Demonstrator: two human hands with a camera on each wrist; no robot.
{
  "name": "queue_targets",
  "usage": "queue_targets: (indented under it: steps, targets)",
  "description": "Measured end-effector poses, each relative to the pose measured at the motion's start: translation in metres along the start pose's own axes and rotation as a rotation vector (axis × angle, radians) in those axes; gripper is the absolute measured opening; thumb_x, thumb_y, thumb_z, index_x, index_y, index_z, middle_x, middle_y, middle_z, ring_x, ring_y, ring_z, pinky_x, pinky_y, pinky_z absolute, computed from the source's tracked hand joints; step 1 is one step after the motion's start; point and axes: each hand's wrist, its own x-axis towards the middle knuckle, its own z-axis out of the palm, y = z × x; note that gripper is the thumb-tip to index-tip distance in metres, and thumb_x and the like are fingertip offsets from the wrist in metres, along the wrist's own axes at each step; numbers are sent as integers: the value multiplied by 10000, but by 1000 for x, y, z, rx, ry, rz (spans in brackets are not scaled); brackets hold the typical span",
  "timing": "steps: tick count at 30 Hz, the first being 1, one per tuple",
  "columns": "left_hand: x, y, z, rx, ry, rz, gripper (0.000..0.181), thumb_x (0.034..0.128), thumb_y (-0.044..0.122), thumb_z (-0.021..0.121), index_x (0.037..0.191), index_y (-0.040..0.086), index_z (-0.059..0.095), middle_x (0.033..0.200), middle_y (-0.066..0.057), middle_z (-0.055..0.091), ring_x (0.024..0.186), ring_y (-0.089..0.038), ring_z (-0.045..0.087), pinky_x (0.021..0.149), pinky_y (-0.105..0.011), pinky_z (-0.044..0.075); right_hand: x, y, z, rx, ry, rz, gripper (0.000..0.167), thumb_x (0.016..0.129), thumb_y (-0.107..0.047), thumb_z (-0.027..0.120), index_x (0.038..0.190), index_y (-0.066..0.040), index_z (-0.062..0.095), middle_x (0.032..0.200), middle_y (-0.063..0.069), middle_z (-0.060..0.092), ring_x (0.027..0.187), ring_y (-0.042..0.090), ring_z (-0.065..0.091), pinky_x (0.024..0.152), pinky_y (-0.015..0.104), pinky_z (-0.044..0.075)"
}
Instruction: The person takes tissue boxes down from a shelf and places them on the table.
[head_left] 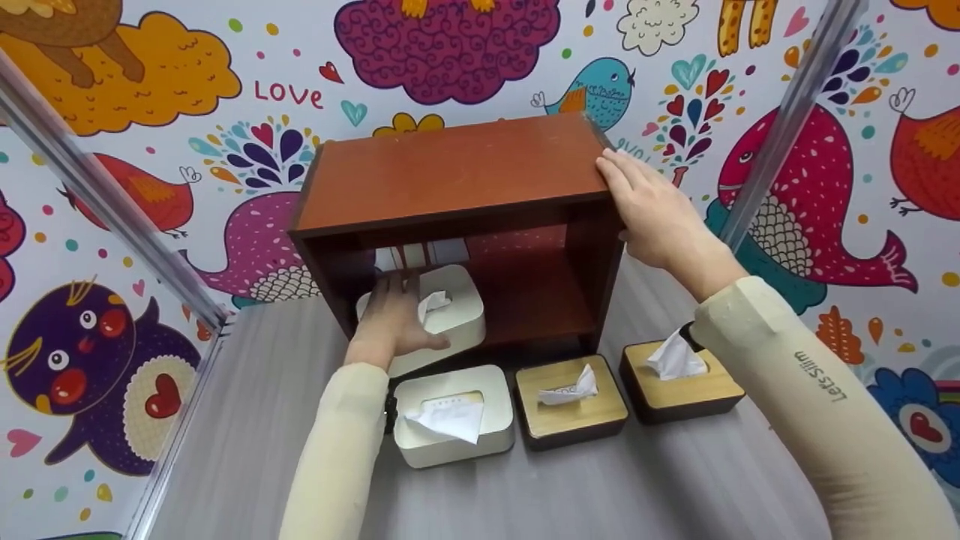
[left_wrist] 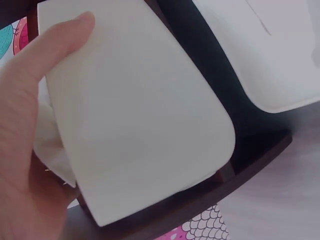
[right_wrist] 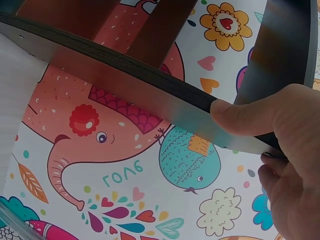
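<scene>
A small brown wooden shelf unit (head_left: 450, 169) with an open front stands against the patterned wall. My left hand (head_left: 394, 319) grips a white tissue box (head_left: 461, 319) at the left of the opening. In the left wrist view, the thumb (left_wrist: 67, 37) presses the box's plain side (left_wrist: 140, 110); the other fingertips are hidden. A tissue (head_left: 435, 302) pokes out of its top. My right hand (head_left: 660, 210) holds the shelf's upper right corner. In the right wrist view, its thumb (right_wrist: 245, 117) lies on the dark front edge (right_wrist: 195, 92) of the side panel.
In front of the shelf, a second white tissue box (head_left: 454, 450) stands on the grey table (head_left: 247, 420). To its right are two dark tissue boxes with wooden lids, one nearer (head_left: 570, 424) and one farther right (head_left: 690, 382). Metal posts (head_left: 112, 180) stand at the wall's corners.
</scene>
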Motion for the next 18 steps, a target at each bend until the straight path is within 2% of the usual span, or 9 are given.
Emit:
queue_targets:
  steps: [10,18]
  targets:
    - [-12,11,-14,-11,42,44,1261,531,654,814,1516,77,277,1482,-227,348,1377,-401,343,1104,-533,392,-1,1,1,8,10,7,1029,733,47,774,1559,-124,184,1632,115,198,1495,351,216,1182,564,259]
    - [-28,13,-26,44,60,131,1287,525,669,821,1521,59,279,1473,-231,379,1366,-420,371,1119,-518,380,-1,0,1,16,19,6,1022,737,45,774,1558,-131,193,1632,108,201,1494,349,223,1180,561,264]
